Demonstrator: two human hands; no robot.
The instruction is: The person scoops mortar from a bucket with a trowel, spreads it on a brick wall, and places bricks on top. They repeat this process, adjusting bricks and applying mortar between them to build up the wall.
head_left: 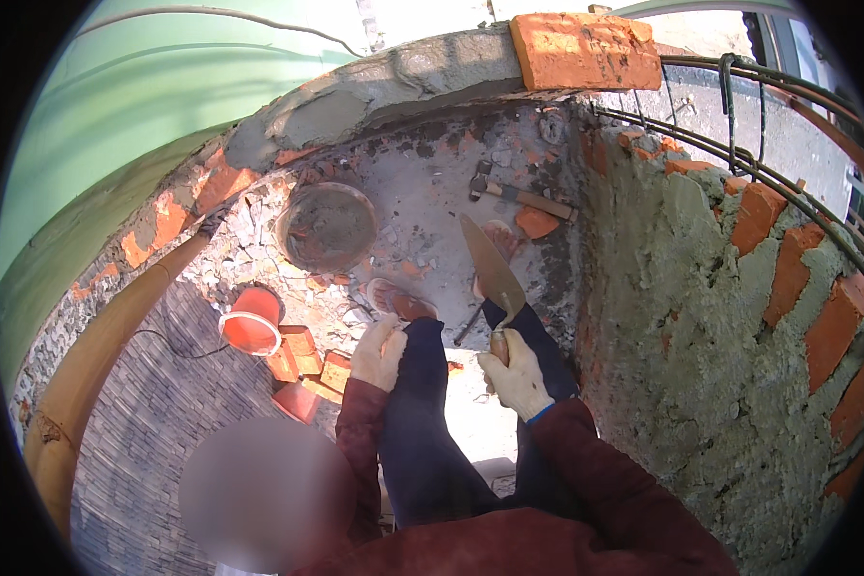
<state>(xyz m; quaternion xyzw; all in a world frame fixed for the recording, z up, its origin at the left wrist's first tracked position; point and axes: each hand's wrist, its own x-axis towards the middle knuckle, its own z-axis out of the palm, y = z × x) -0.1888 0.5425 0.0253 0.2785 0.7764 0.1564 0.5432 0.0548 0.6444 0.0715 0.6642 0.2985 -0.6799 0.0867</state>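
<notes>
The gloved right hand (518,374) is closed around the wooden handle of a pointed steel trowel (492,274), blade aimed away over the rubble-strewn floor (422,182) toward the round mortar-filled pan (328,227), while the gloved left hand (378,353) rests empty, fingers loosely curled, on the knee, seemingly for support.
</notes>
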